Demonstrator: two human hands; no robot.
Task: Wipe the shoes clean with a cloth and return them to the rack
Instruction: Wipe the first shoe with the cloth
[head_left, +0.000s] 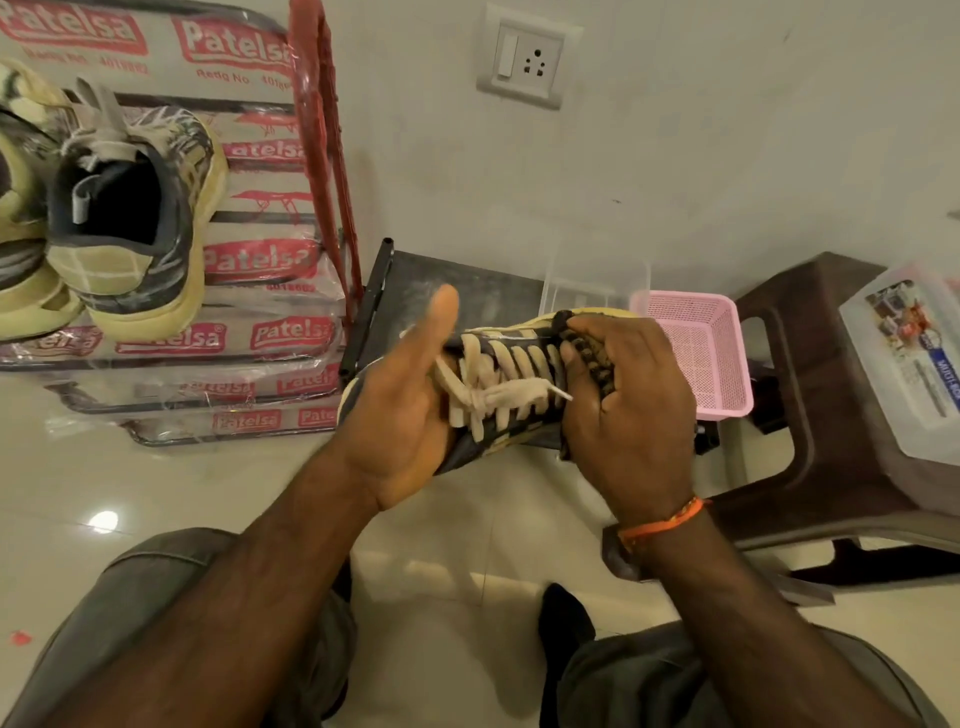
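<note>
I hold a dark sneaker (511, 382) with beige laces and a yellowish sole sideways above the floor. My left hand (400, 415) grips its heel end from below, thumb sticking up, fingers hidden behind the shoe. My right hand (634, 415) holds a dark patterned cloth (584, 345) against the toe end. On the left is the shoe rack (260, 260), wrapped in printed plastic. A matching sneaker (130, 218) stands on its upper shelf, with another shoe (21, 234) partly cut off at the frame's left edge.
A pink plastic basket (701, 358) and a clear box (592, 280) sit behind the shoe by the wall. A dark low stand (415, 291) is beside the rack. On the right, a brown stool (800, 364) carries a lidded plastic container (909, 364). My knees frame the glossy tiled floor.
</note>
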